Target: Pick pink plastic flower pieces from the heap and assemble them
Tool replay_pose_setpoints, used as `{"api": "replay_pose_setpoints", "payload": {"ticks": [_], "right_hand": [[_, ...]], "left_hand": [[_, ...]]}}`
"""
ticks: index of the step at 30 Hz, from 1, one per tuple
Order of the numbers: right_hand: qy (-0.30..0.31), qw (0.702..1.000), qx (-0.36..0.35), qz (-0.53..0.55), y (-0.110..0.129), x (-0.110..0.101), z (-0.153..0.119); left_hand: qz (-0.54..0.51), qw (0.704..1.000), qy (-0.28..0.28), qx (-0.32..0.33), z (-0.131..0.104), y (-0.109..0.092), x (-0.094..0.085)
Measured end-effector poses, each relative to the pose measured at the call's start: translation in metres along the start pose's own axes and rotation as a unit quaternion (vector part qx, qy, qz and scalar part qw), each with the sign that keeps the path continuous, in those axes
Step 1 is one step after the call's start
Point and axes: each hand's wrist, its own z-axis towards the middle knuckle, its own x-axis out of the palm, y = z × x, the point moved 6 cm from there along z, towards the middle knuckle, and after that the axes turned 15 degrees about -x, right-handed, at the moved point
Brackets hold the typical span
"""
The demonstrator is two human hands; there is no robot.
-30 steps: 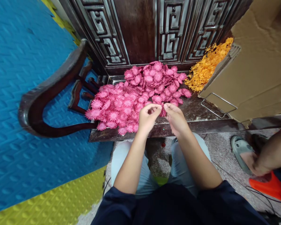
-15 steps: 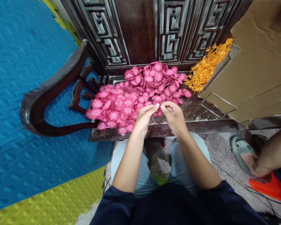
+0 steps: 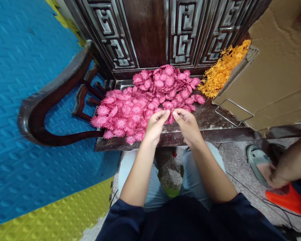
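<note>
A heap of pink artificial flower pieces [image 3: 136, 110] with fringed petals covers the left and middle of the dark wooden bench seat [image 3: 208, 117]. Just over the heap's front edge, my left hand [image 3: 157, 124] is closed in a pinch of thumb and forefinger. Facing it at nearly the same height, my right hand [image 3: 187, 124] pinches too, its fingertips a small gap from the left ones. Whatever lies between the fingertips is too small to make out against the pink behind.
Orange flower pieces [image 3: 219, 73] lie at the back right, beside a large cardboard box [image 3: 273, 77] with a metal wire handle [image 3: 234, 113]. A curved wooden armrest [image 3: 33, 117] bounds the left. Another person's foot in a grey clog [image 3: 257, 162] is at the right.
Both hands stay almost in place, still pinching; the fingertips are very slightly further apart. The heap looks the same.
</note>
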Motion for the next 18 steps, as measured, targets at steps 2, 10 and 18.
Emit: {"api": "replay_pose_setpoints", "payload": {"ticks": [2,10,18], "right_hand": [[-0.011,1.0,0.007,0.003,-0.0008,-0.0013,-0.0001],[-0.032,0.998,0.048,0.014,-0.0086,-0.0031,-0.0024],[-0.059,0.997,0.004,-0.041,-0.0066,-0.0092,-0.0025]], "left_hand": [[0.012,1.0,0.002,0.0,-0.0011,-0.0006,0.001],[0.001,1.0,-0.01,0.022,0.0016,-0.0017,-0.0015],[0.035,0.997,0.001,0.061,0.0008,-0.0016,-0.0005]]}}
